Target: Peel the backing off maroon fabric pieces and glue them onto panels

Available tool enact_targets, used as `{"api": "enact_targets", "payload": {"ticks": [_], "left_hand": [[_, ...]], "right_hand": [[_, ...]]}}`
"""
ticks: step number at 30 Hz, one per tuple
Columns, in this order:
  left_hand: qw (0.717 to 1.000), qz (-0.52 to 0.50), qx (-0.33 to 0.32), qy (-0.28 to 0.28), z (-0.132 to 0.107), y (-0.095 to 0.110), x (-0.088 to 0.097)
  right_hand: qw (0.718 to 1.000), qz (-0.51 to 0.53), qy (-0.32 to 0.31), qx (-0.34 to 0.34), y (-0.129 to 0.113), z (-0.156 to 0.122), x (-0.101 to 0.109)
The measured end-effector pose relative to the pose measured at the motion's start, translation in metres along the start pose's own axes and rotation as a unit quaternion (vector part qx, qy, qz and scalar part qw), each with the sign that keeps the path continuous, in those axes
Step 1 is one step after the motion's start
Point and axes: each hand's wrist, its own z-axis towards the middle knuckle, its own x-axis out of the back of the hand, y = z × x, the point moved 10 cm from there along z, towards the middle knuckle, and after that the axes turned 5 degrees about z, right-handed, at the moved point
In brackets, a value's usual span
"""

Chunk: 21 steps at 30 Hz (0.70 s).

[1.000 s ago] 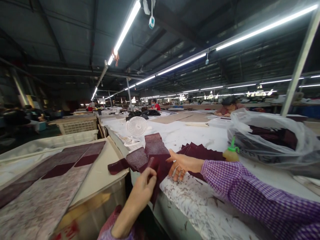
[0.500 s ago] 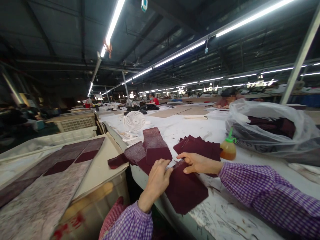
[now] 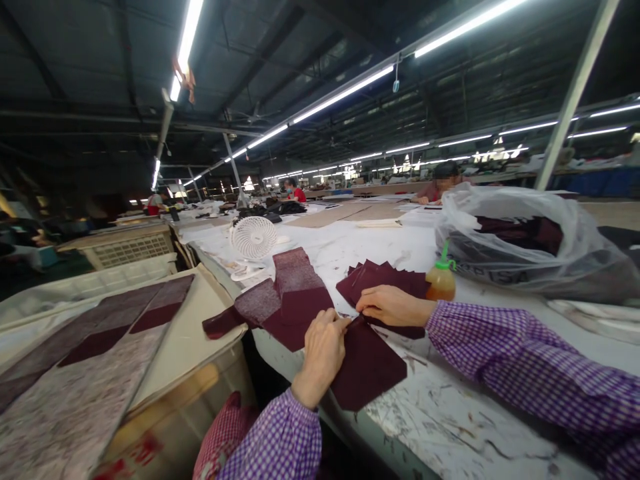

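A dark maroon fabric piece [image 3: 371, 368] with angled corners lies at the table's near edge, its lower part over the rim. My left hand [image 3: 321, 352] is closed at its upper left edge, fingertips pressed together on the cloth. On its upper edge, the fingers of my right hand [image 3: 397, 305] pinch the material; the exact grip is partly hidden. Just behind my right hand is a fanned stack of maroon pieces [image 3: 383, 275]. More maroon pieces, some with a greyish speckled side [image 3: 295, 270], overlap to the left of my left hand.
A white fan [image 3: 253, 237] stands behind the pieces. To the right are an oil bottle [image 3: 441, 285] with a green spout and a clear plastic bag [image 3: 505, 267] of dark cloth. At left, a bin [image 3: 185, 393] carries a board with fabric strips. A person [image 3: 435, 190] is across the table.
My right hand's fingers have moved from spread apart to pinched at the piece's upper edge. My left hand's fingers have drawn together. The whole view has shifted slightly.
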Motion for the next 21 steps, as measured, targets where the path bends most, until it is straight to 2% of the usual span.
{"api": "enact_targets", "payload": {"ticks": [6, 10, 16, 19, 21], "left_hand": [[1.0, -0.01, 0.003, 0.006, 0.001, 0.0, 0.0], [1.0, -0.001, 0.0, 0.0, 0.0, 0.0, -0.001], [0.997, 0.048, -0.046, -0.027, -0.004, 0.007, -0.003], [0.996, 0.058, -0.053, -0.036, -0.005, 0.008, -0.002], [0.996, 0.057, -0.054, -0.033, -0.005, 0.009, -0.001]], "right_hand": [[1.0, -0.003, -0.007, 0.016, -0.007, -0.001, -0.003], [0.998, -0.056, -0.016, 0.026, -0.011, -0.002, -0.008], [0.967, -0.219, -0.026, 0.131, -0.032, -0.012, -0.03], [0.955, -0.244, -0.024, 0.165, -0.031, -0.019, -0.036], [0.956, -0.243, -0.021, 0.16, -0.026, -0.02, -0.033]]}}
